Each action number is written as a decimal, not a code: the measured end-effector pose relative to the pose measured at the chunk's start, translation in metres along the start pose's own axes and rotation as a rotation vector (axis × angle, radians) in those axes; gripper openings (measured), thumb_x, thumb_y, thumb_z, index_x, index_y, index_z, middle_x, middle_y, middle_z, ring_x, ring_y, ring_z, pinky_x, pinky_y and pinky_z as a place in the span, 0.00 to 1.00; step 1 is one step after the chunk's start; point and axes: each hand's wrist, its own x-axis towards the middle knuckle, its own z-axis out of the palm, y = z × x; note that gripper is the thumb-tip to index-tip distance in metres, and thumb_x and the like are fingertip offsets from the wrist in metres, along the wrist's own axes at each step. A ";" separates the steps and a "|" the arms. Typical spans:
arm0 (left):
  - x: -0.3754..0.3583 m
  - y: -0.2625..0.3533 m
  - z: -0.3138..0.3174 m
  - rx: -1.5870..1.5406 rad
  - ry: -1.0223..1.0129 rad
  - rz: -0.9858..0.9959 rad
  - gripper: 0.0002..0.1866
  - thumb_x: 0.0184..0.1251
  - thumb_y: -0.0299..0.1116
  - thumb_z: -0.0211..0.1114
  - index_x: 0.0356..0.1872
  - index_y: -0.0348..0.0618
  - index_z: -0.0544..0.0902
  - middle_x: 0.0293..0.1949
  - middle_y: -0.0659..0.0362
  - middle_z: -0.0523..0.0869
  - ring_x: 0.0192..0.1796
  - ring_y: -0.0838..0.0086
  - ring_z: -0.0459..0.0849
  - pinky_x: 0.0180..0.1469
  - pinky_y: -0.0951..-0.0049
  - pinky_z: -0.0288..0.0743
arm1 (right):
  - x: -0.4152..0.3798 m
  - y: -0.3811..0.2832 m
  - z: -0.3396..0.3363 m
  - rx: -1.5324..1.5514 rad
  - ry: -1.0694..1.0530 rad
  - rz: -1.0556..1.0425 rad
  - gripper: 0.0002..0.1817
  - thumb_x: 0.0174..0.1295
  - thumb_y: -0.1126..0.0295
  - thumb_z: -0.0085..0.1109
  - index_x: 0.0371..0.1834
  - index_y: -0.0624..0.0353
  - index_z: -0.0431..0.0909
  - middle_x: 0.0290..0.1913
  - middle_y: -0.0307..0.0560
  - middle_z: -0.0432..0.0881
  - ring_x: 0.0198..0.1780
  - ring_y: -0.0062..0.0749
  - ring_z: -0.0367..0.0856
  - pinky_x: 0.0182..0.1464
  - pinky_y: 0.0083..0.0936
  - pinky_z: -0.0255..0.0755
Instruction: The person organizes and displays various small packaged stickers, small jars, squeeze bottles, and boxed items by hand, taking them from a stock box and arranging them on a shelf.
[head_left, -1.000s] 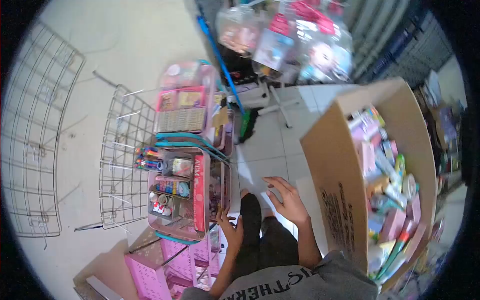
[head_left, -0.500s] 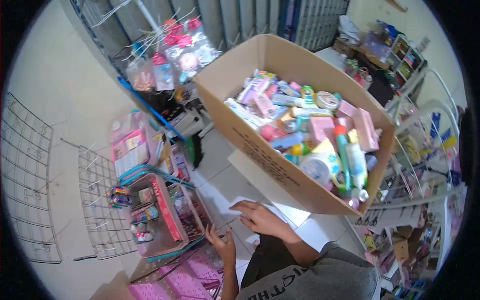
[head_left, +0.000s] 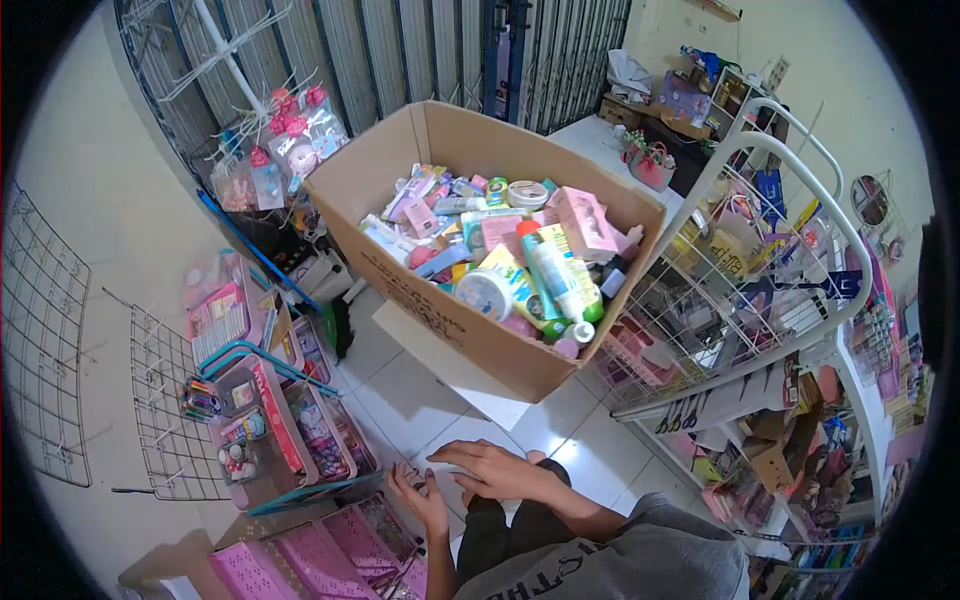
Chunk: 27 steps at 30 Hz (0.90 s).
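My right hand (head_left: 492, 470) is held over my lap with its fingers stretched out to the left, holding nothing. Close by on its left, my left hand (head_left: 418, 500) is raised with fingers apart, also holding nothing. In front of both stands a large open cardboard box (head_left: 385, 285), apart from the hands. It is full of toiletries: a white bottle (head_left: 553, 275), a round white jar (head_left: 484, 294), a pink carton (head_left: 586, 224) and several other tubes and packets. To the left of my left hand is a clear plastic bin (head_left: 290, 480) of small goods.
White wire shelving (head_left: 690, 300) with mixed goods stands on the right. Pink patterned boxes (head_left: 325, 550) lie at the lower left. A wire grid (head_left: 150, 400) leans by the left wall. Bagged pink items (head_left: 290, 150) hang at a folding metal gate (head_left: 400, 60).
The view has shifted, so the cardboard box sits further left and more of the right shelving shows. My hands have come closer together, both still holding nothing.
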 end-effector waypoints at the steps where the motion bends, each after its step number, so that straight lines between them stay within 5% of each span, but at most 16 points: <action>1: -0.003 0.007 0.006 -0.029 -0.018 -0.037 0.22 0.52 0.22 0.56 0.51 0.37 0.65 0.54 0.52 0.60 0.42 0.65 0.71 0.43 0.71 0.68 | -0.006 0.001 -0.007 -0.003 0.001 -0.010 0.18 0.53 0.73 0.48 0.50 0.58 0.66 0.47 0.50 0.70 0.46 0.45 0.70 0.48 0.34 0.64; 4: -0.009 0.016 0.035 -0.049 0.067 0.089 0.23 0.49 0.21 0.58 0.50 0.39 0.66 0.54 0.51 0.61 0.41 0.67 0.72 0.37 0.73 0.70 | -0.024 0.007 -0.036 -0.028 0.007 -0.059 0.18 0.55 0.72 0.48 0.51 0.58 0.66 0.48 0.49 0.70 0.48 0.44 0.70 0.49 0.34 0.64; 11: -0.021 0.079 0.105 -0.159 0.191 0.020 0.23 0.51 0.22 0.57 0.51 0.41 0.66 0.55 0.52 0.61 0.44 0.67 0.71 0.41 0.71 0.68 | -0.074 0.020 -0.137 0.077 -0.071 -0.144 0.15 0.56 0.71 0.48 0.48 0.60 0.68 0.48 0.48 0.71 0.51 0.40 0.69 0.53 0.31 0.62; 13: -0.017 0.099 0.116 -0.102 0.346 0.250 0.22 0.53 0.25 0.56 0.52 0.41 0.65 0.55 0.52 0.62 0.48 0.66 0.68 0.47 0.67 0.64 | -0.090 0.031 -0.170 0.052 0.048 -0.197 0.15 0.54 0.73 0.49 0.46 0.61 0.69 0.46 0.53 0.71 0.49 0.45 0.70 0.51 0.32 0.64; 18: 0.006 0.176 0.111 -0.159 0.430 0.399 0.20 0.56 0.27 0.55 0.51 0.37 0.65 0.54 0.52 0.64 0.53 0.66 0.65 0.52 0.68 0.59 | -0.109 0.046 -0.264 -0.081 0.268 -0.130 0.13 0.54 0.72 0.49 0.43 0.58 0.73 0.45 0.51 0.74 0.48 0.42 0.72 0.50 0.31 0.66; 24: 0.029 0.266 0.125 -0.056 0.320 0.547 0.21 0.54 0.27 0.57 0.50 0.36 0.66 0.52 0.52 0.67 0.52 0.66 0.66 0.54 0.70 0.57 | -0.085 0.090 -0.335 -0.172 0.615 -0.038 0.12 0.51 0.74 0.50 0.41 0.59 0.74 0.42 0.50 0.75 0.45 0.41 0.74 0.46 0.29 0.68; 27: 0.054 0.290 0.152 0.045 0.079 0.703 0.22 0.50 0.29 0.61 0.48 0.36 0.67 0.47 0.51 0.70 0.50 0.63 0.69 0.51 0.69 0.62 | -0.055 0.122 -0.359 -0.190 0.578 -0.078 0.19 0.47 0.72 0.55 0.45 0.59 0.71 0.43 0.51 0.74 0.46 0.41 0.73 0.46 0.29 0.68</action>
